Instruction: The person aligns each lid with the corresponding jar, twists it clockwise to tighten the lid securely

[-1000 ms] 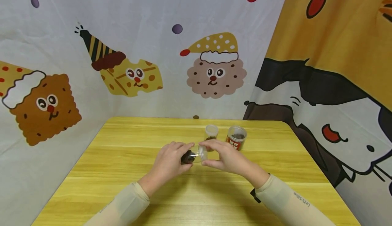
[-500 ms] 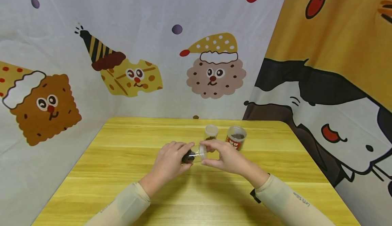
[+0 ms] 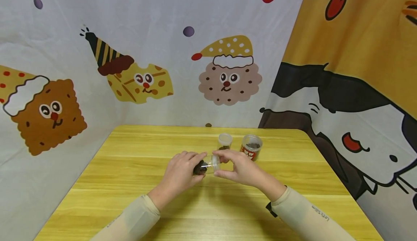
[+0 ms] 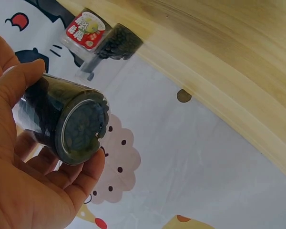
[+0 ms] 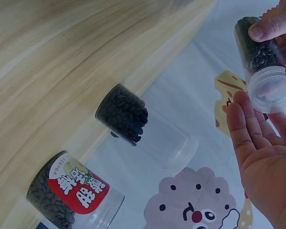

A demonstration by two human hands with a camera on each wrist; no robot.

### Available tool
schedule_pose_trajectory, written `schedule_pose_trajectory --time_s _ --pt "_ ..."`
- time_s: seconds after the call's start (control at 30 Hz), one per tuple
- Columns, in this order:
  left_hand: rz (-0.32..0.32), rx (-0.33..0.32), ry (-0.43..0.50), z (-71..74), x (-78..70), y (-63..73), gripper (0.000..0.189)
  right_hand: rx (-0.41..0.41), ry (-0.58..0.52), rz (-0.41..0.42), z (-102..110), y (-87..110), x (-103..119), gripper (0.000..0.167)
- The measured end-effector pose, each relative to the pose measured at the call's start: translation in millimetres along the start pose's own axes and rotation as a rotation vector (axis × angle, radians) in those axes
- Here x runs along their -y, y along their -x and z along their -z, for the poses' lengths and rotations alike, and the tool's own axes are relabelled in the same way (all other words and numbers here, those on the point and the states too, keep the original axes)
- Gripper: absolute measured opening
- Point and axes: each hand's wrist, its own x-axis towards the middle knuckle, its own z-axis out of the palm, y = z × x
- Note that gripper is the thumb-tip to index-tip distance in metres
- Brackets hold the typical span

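Note:
In the head view my left hand (image 3: 182, 170) grips the body of a clear plastic jar (image 3: 201, 166) partly filled with dark seed-like pieces. The jar lies nearly sideways above the table, its translucent lid end (image 3: 215, 163) towards the right. My right hand (image 3: 242, 168) has its thumb and forefinger on opposite sides of that end. The jar's round base (image 4: 83, 133) faces the left wrist view, with fingers wrapped along its side. From the right wrist, the lid (image 5: 271, 88) shows between the thumb at the frame's edge and the extended fingers (image 5: 243, 124).
Just behind my right hand stands a similar narrow clear jar (image 3: 224, 139), partly filled with dark pieces. To its right is a wider jar (image 3: 251, 152) with a red label. Both are on the wood-grain table (image 3: 146, 143), which meets a cartoon-printed cloth (image 3: 156, 117) at the back.

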Motion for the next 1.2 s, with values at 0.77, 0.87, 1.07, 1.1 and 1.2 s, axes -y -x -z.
schedule_pose_trajectory --time_s 0.77,0.87,1.07,1.1,1.2 --pt "0.052 0.048 0.042 -0.3 1.8 2.2 0.069 -0.059 0.08 0.109 0.7 0.2 -2.5 0.08" --pt "0.056 0.061 0.047 0.7 1.6 2.1 0.069 -0.065 0.104 0.137 1.6 0.4 -2.1 0.082" --pt "0.062 0.088 0.053 2.1 1.0 1.8 0.07 -0.044 0.134 0.162 2.4 0.7 -0.1 0.08" --pt "0.061 0.09 0.051 2.3 0.9 1.7 0.07 -0.044 0.136 0.167 2.3 0.6 0.2 0.079" --pt "0.055 0.092 0.044 3.2 0.4 1.6 0.07 -0.048 0.139 0.187 1.9 0.5 0.7 0.075"
